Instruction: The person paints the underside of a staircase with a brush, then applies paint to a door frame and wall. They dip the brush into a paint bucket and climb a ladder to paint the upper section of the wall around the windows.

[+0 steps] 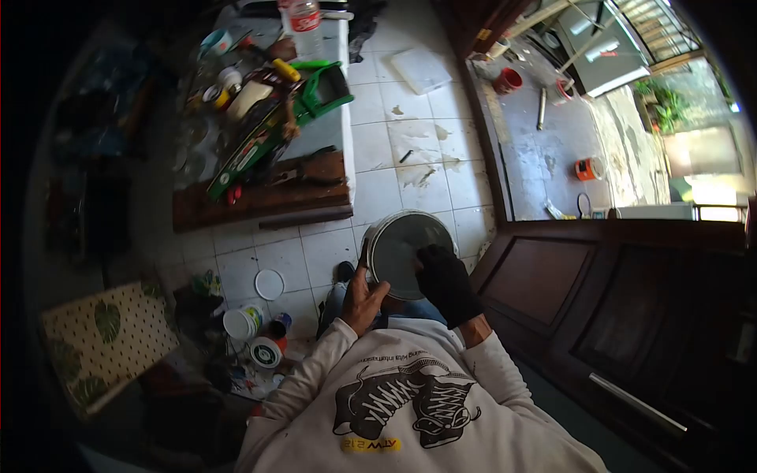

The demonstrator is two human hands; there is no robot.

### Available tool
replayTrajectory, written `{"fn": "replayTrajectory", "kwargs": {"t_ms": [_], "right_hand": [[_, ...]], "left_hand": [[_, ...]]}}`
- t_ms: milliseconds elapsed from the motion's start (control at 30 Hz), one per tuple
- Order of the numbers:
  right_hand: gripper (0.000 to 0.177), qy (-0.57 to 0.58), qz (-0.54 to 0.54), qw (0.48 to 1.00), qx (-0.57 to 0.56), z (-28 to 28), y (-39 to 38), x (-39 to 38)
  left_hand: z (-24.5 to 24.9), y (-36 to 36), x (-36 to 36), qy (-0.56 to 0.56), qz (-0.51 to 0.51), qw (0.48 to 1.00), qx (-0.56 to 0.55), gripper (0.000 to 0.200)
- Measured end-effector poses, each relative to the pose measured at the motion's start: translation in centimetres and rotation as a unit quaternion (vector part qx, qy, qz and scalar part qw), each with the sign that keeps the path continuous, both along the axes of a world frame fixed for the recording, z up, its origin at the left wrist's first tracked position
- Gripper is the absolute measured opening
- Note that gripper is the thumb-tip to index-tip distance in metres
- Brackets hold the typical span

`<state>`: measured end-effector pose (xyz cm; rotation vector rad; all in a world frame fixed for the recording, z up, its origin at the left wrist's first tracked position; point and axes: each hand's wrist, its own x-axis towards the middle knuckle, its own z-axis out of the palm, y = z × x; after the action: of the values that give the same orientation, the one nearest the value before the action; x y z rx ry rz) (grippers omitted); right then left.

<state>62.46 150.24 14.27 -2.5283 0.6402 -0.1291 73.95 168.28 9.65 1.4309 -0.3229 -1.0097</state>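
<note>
A round tin (406, 244) with a pale rim and a flat dark grey top is held in front of my body, above the tiled floor. My left hand (363, 298), bare, grips the tin's near left side, its thumb close to the rim and its fingers along the wall. Over the right part of the grey top is my right hand (443, 282), in a black glove with the fingers curled in. Its fingertips are dark against the grey, and I cannot tell what they hold.
At the upper left a cluttered table carries a green handsaw (319, 93), a plastic bottle (304, 27) and a brown plank (268, 189). White tubs (243, 322) stand on the floor at left. A dark wooden door (544, 276) is on the right, beside a sill bearing an orange can (588, 169).
</note>
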Motion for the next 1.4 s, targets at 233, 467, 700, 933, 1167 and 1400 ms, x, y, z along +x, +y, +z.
{"fn": "replayTrajectory", "kwargs": {"t_ms": [233,467,700,933,1167,1400], "right_hand": [[0.023,-0.086,-0.071,0.993,0.049,-2.5,-0.1,0.0],[0.023,0.006,-0.158,0.984,0.077,-2.0,-6.8,-3.1],[0.02,-0.158,-0.19,0.967,0.056,-3.8,-19.3,-3.7],[0.019,-0.021,-0.244,0.96,0.137,-0.2,-27.3,-8.1],[0.02,-0.102,-0.319,0.938,0.087,-2.5,-38.6,-7.7],[0.019,-0.076,-0.333,0.933,0.116,-0.7,-48.0,-8.3]], "left_hand": [[-1.4,-4.0,2.6,-0.023,-0.17,0.985,0.034,0.076],[0.9,-13.6,3.3,0.15,-0.195,0.969,0.033,0.096],[1.5,-26.1,1.6,0.16,-0.246,0.952,0.083,0.095],[3.0,-38.2,-1.0,0.165,-0.276,0.944,0.071,0.084],[1.7,-47.9,-0.9,0.143,-0.333,0.928,0.086,0.086],[2.8,-62.8,-0.2,0.159,-0.375,0.911,0.069,0.085]]}}
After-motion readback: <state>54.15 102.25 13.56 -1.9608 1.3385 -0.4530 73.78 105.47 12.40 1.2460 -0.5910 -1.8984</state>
